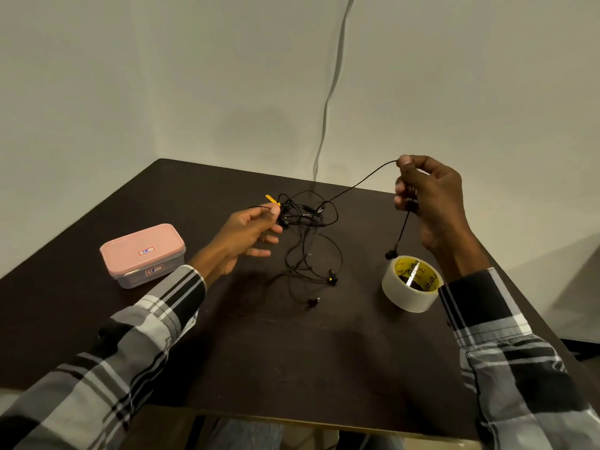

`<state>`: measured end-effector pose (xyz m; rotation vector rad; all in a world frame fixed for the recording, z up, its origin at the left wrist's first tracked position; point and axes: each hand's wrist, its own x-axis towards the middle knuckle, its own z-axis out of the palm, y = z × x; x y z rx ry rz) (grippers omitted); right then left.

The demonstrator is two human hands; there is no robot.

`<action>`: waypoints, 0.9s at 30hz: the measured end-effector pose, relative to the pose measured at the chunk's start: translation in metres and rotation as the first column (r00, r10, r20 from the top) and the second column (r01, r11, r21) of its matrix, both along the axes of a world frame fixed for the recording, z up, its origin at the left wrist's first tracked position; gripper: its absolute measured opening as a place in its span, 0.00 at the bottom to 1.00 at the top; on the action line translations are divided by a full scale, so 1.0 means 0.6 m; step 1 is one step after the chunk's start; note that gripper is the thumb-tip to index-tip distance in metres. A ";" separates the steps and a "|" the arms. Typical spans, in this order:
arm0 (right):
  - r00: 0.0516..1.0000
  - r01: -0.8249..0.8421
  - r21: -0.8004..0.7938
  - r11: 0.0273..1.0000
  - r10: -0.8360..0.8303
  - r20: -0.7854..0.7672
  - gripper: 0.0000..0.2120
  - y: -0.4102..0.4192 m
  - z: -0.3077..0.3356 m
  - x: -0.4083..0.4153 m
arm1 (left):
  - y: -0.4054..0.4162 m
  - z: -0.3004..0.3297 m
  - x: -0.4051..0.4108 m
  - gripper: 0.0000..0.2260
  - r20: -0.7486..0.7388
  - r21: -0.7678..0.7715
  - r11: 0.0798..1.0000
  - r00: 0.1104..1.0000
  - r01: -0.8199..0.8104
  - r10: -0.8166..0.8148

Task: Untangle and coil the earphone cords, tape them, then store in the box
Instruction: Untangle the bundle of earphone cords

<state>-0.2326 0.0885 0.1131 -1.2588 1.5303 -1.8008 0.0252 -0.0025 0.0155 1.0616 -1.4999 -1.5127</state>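
A tangle of black earphone cords [306,241] lies in the middle of the dark table [292,358], with a small yellow tag at its far left. My right hand [431,203] is raised above the table, pinching one cord between thumb and fingers; an earbud [390,254] dangles from it just above the tape roll [410,284]. My left hand [250,232] pinches another strand at the tangle's left edge, its other fingers spread. The pink-lidded box [143,254] sits shut at the left.
A grey cable [331,92] runs down the wall behind the table. The table's far corner lies at the back left and its near edge runs just in front of my knees.
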 end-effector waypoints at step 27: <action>0.978 -0.206 0.058 0.977 0.208 -0.028 0.09 0.002 0.014 0.021 | 0.062 0.027 -0.077 0.29 -0.114 -0.338 0.911 0.950 0.238 -0.290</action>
